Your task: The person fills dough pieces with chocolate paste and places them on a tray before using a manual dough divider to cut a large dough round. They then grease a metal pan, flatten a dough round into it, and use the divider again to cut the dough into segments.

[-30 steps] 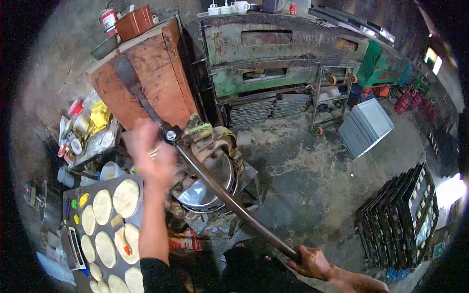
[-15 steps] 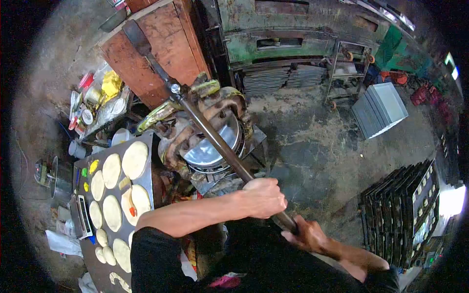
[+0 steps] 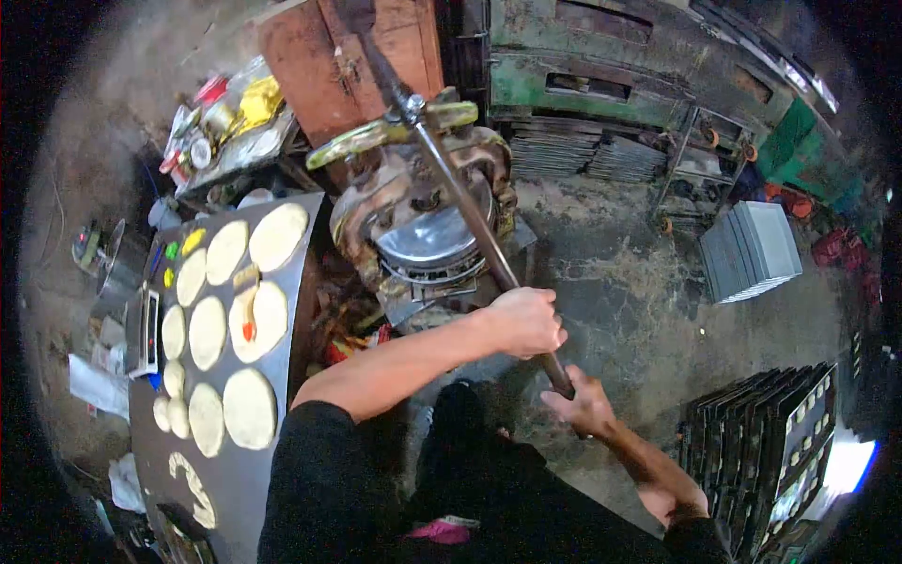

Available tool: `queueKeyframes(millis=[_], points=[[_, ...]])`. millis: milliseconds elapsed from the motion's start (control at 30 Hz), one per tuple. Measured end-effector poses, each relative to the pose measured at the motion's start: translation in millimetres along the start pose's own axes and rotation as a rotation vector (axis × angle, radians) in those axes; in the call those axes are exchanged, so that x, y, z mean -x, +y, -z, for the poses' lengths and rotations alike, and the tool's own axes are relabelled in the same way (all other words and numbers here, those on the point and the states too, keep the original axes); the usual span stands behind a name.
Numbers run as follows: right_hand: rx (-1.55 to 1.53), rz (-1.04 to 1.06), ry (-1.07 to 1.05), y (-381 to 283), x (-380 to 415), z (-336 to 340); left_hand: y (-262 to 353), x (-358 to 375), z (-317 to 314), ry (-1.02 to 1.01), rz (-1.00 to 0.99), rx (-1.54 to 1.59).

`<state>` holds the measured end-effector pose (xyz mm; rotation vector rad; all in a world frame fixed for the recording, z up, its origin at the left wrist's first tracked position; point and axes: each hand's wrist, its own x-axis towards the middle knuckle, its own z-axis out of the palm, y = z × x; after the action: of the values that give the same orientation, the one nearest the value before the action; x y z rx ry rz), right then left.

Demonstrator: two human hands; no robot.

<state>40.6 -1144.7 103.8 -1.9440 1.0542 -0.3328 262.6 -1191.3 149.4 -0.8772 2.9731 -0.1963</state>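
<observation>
A long dark metal lever [image 3: 460, 202] runs from a rusty press machine [image 3: 413, 202] down toward me. My left hand [image 3: 524, 321] is closed around the lever's lower part. Just below it, my right hand [image 3: 583, 406] grips the lever's end. The press holds a round shiny metal plate [image 3: 427, 240] under its head. To the left, a dark metal tray [image 3: 287, 352] carries several flat round dough discs [image 3: 248, 408].
A rust-red cabinet [image 3: 324, 61] and a green oven [image 3: 601, 70] stand behind the press. Grey stacked trays [image 3: 752, 252] lie on the floor at right; dark racked trays [image 3: 775, 437] stand at lower right. Jars and packets [image 3: 221, 122] crowd a shelf at upper left.
My left hand came off the top of the press and took hold of the lever above my right hand. The lever has swung down toward me and the view has shifted.
</observation>
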Motion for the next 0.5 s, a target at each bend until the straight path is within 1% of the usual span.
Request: queueKeyframes(millis=[67,100,167,200,233,267,300,333,367,400,433,467,500], points=[[-0.354,-0.260,-0.148,-36.4,12.0,25.0,2.4,6.2,19.7,0.167,-0.014,-0.044],[-0.393,-0.200,-0.198,-48.2,13.9,40.0,-0.8,8.1,32.5,0.279,-0.029,-0.051],[-0.394,-0.186,-0.239,-91.2,6.8,82.8,-18.4,11.6,70.6,0.541,-0.050,-0.056],[-0.568,-0.014,-0.154,-106.5,6.9,97.2,-33.1,11.7,92.7,0.679,-0.053,-0.163],[-0.605,-0.463,-0.114,-168.1,-4.5,122.7,-53.7,15.1,120.0,0.837,-0.054,-0.180],[-0.731,0.316,-0.217,-156.7,-19.9,131.6,-75.8,20.8,145.5,0.890,-0.076,-0.087],[-1.011,0.386,-0.192,-169.6,-39.3,133.8,-99.9,24.8,171.0,0.910,0.004,-0.218],[-1.118,0.608,-0.206,-192.8,-57.3,131.9,-125.2,33.4,188.1,0.963,0.061,-0.198],[-1.065,0.922,-0.189,-211.7,-80.3,136.3,-136.9,45.7,214.3,0.891,0.173,0.188],[-0.922,0.969,-0.191,-220.9,-95.8,147.4,-164.4,50.4,230.1,1.120,0.157,-0.163],[-0.908,0.924,-0.077,-218.9,-105.6,142.3,-181.0,61.8,255.7,1.071,0.354,0.116],[-0.896,0.873,0.034,-212.3,-116.8,132.8,-191.1,68.5,266.7,1.267,0.282,0.341],[-0.767,0.741,0.090,-199.8,-125.2,119.2,-213.5,78.3,276.7,1.348,0.346,0.402]])
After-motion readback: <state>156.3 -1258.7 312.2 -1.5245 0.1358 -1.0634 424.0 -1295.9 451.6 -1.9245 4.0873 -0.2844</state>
